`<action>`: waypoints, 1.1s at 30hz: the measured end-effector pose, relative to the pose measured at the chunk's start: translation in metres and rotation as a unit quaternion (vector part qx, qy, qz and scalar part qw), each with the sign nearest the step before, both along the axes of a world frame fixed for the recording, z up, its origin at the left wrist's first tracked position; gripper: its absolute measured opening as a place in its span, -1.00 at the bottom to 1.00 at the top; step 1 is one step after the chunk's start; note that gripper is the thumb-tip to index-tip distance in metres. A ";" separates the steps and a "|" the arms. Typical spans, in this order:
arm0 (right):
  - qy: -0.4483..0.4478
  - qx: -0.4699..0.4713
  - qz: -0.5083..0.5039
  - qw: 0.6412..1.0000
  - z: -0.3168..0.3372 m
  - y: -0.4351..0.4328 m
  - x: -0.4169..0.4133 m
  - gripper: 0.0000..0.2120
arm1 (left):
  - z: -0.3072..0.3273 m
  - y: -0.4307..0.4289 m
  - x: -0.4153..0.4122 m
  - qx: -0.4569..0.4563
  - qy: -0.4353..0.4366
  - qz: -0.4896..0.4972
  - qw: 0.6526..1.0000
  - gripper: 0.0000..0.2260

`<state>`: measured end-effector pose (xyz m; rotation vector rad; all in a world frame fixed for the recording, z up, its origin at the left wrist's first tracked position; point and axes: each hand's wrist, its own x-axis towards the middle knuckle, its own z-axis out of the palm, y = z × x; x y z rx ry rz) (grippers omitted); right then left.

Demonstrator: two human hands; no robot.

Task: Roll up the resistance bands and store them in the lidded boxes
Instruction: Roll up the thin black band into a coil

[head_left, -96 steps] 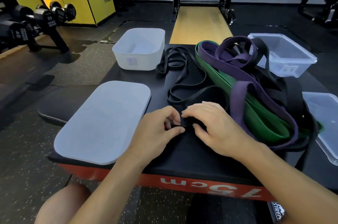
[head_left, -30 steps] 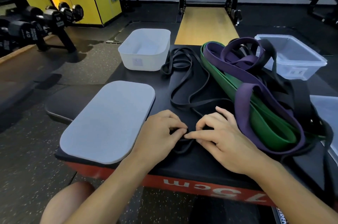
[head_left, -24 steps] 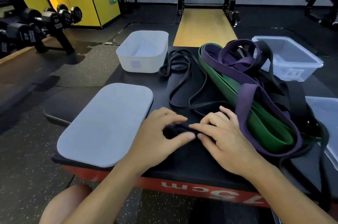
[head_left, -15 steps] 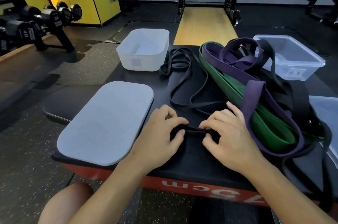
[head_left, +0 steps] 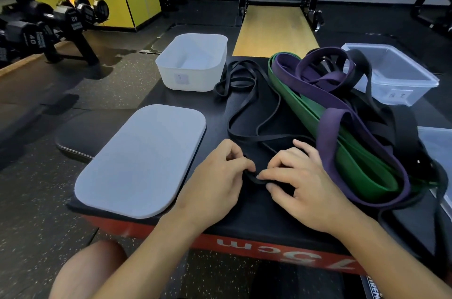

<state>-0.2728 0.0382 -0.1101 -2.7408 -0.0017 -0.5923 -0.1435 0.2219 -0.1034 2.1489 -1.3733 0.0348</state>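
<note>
Two hands: left hand (head_left: 217, 176) and right hand (head_left: 300, 186) meet at lower centre of frame, near the front edge of the bench (head_left: 244, 213).
Fingers: fingers (head_left: 269, 172) of both hands are curled and pinched together on the near end of the thin black band (head_left: 254, 177); what looks like a small start of a roll sits between them.
Band location: the rest trails loose up the bench in open loops toward the white box (head_left: 190, 78) at upper centre.
Handling: light, soft, rubbery. Judged springy, so the roll will likely unwind if the pinch eases. Grippy, not fragile.
Where to hold: on the roll itself, one hand pinching its sides, the other feeding the flat strand in untwisted.
Heap: green band (head_left: 354, 157), purple band (head_left: 330, 127) and wide black band (head_left: 401, 127) lie tangled at right; wider, likely heavier and stiffer to roll.
Boxes: white box is open, flat lid (head_left: 141, 161) lies at left; clear box (head_left: 403, 93) is open at upper right.
Progress: first band barely started, none stored.
</note>
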 end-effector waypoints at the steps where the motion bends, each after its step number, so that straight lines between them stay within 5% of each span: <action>1: 0.002 0.000 0.010 1.000 0.000 -0.001 0.000 -0.77 | 0.000 0.000 0.000 -0.006 0.006 0.007 1.000 -0.79; 9: 0.024 0.002 0.037 0.999 0.003 -0.001 0.000 -0.75 | 0.001 -0.004 0.003 -0.061 0.088 0.055 0.993 -0.93; 16: 0.000 0.002 -0.031 1.000 0.003 0.003 0.001 -0.78 | -0.002 -0.007 -0.001 -0.044 -0.011 0.015 0.999 -0.82; 27: -0.023 -0.004 -0.063 0.998 0.001 0.003 0.004 -0.78 | 0.002 -0.001 0.010 -0.020 0.112 -0.026 0.993 -0.94; 33: -0.033 -0.014 -0.048 0.998 0.000 0.001 0.004 -0.73 | -0.001 -0.002 0.008 -0.017 0.070 -0.036 0.997 -0.93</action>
